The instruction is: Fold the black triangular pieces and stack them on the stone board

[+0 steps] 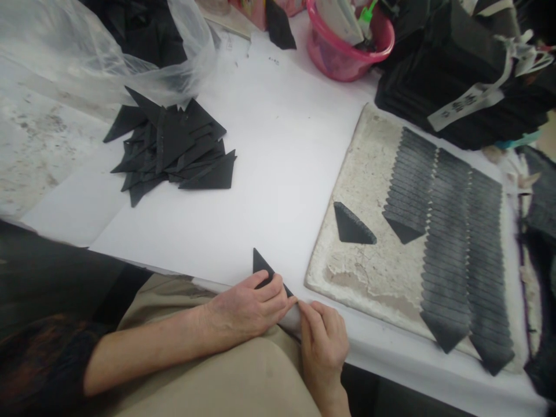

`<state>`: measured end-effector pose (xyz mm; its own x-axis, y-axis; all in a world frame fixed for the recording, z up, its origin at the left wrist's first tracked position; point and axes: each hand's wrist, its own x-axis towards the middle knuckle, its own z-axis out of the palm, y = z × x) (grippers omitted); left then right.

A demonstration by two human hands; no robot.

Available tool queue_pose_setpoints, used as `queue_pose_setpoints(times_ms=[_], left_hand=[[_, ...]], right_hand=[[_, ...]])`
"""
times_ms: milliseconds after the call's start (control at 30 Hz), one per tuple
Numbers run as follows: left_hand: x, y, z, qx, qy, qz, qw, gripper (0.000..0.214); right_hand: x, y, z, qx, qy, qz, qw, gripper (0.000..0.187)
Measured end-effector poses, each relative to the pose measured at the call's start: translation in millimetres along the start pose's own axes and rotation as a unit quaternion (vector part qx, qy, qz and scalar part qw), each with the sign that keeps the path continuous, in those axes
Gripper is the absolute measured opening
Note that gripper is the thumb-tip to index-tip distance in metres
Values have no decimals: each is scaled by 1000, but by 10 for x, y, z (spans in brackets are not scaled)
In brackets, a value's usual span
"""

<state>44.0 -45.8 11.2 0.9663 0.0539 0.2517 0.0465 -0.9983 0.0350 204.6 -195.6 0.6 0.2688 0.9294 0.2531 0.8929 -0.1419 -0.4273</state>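
Note:
At the table's front edge lies a black triangular piece [259, 265], thin and flat like fabric or leather. My left hand [249, 304] presses and grips it, the fingers covering much of its middle. The fingers of my right hand [324, 336] are pinched together at the piece's near right corner, close to my left fingertips. On a pale worn board [373, 156] to the right sits a single similar piece [353, 225] with a rough grey strip along one edge. Beside it, overlapping rows of such pieces [447, 249] run down the board.
A loose pile of black triangular pieces [174, 147] lies on the white table covering [278, 145] at left. Behind it is a clear plastic bag [191, 46] with black material inside. A pink basin [339, 61] and a tied black stack [438, 69] stand at the back.

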Motion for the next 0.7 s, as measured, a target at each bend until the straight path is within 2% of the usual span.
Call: queue_pose_setpoints(times_ms=[133, 267, 467, 600, 700], left_hand=[[1, -24, -13, -12, -5, 2, 1000, 36], [-28, -62, -25, -37, -6, 8, 999, 36], [-43, -110, 14, -88, 36, -1, 995, 27], [65, -124, 66, -119, 46, -45, 991, 20], [160, -121, 73, -185, 22, -76, 979, 14]], right_hand=[[45, -50, -40, 36, -13, 45, 998, 17], [101, -138, -50, 28, -23, 89, 995, 9], [153, -223, -41, 27, -35, 129, 991, 10], [144, -253, -48, 49, -34, 136, 989, 10], [129, -283, -68, 96, -37, 161, 982, 7]])
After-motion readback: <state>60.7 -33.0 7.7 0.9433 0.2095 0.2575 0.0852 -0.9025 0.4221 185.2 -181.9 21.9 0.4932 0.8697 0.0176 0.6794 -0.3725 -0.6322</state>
